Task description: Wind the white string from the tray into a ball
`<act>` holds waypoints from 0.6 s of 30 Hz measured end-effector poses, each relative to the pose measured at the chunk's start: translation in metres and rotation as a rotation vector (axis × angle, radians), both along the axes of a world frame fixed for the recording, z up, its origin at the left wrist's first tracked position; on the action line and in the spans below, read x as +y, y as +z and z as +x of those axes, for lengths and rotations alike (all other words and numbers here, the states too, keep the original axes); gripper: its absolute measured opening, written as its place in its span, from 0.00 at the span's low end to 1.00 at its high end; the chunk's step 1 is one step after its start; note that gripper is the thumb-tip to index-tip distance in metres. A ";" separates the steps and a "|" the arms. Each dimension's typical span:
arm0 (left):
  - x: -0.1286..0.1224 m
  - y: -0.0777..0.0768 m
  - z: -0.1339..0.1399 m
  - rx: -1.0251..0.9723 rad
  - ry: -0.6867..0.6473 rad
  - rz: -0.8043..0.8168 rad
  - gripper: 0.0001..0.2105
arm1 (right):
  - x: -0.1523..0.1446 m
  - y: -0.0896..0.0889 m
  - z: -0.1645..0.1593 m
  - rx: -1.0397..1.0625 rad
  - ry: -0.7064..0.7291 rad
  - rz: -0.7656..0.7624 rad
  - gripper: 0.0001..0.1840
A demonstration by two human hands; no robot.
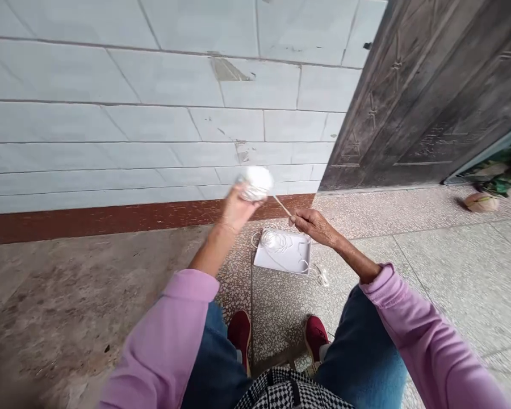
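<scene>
My left hand (237,205) is closed around a white ball of yarn (258,183), held up before the tiled wall and slightly smeared by motion. To its right, my right hand (313,224) pinches a thin pale strand or stick (282,206) that runs up towards the ball; which of the two it is I cannot tell. Below both hands a shallow white tray (281,263) lies on the floor. Loose coils of white yarn (276,241) rest in it, and some loops hang over its edges onto the floor.
A pale tiled wall (153,125) with a red-brown base strip rises in front. At the right stand a dark carved door (392,113) and a rounded tan object (481,202) near green leaves. My red shoes (239,335) flank the speckled floor below the tray.
</scene>
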State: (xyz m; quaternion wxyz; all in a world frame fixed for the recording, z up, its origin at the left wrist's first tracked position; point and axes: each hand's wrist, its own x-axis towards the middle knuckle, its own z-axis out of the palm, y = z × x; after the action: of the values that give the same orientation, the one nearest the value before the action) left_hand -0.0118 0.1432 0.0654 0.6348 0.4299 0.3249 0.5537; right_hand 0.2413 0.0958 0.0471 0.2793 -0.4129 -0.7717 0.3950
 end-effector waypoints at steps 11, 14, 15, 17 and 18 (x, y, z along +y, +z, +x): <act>0.015 -0.004 -0.099 -0.262 0.695 -0.340 0.20 | -0.015 -0.040 0.190 -0.366 -0.398 -0.168 0.16; 0.011 -0.009 -0.115 -0.177 0.724 -0.358 0.16 | -0.042 -0.064 0.242 -0.353 -0.451 -0.289 0.15; 0.011 -0.011 -0.119 -0.150 0.735 -0.353 0.15 | -0.050 -0.074 0.256 -0.346 -0.470 -0.333 0.14; 0.011 -0.017 -0.125 -0.100 0.753 -0.348 0.13 | -0.065 -0.096 0.279 -0.330 -0.507 -0.412 0.13; 0.012 -0.020 -0.128 -0.079 0.762 -0.349 0.13 | -0.071 -0.107 0.288 -0.312 -0.521 -0.455 0.12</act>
State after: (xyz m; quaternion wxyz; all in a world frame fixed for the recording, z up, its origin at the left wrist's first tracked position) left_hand -0.1402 0.1555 0.0454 0.4598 0.1432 0.5252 0.7016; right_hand 0.5295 0.0247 -0.0599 0.1507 -0.7021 -0.5666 0.4041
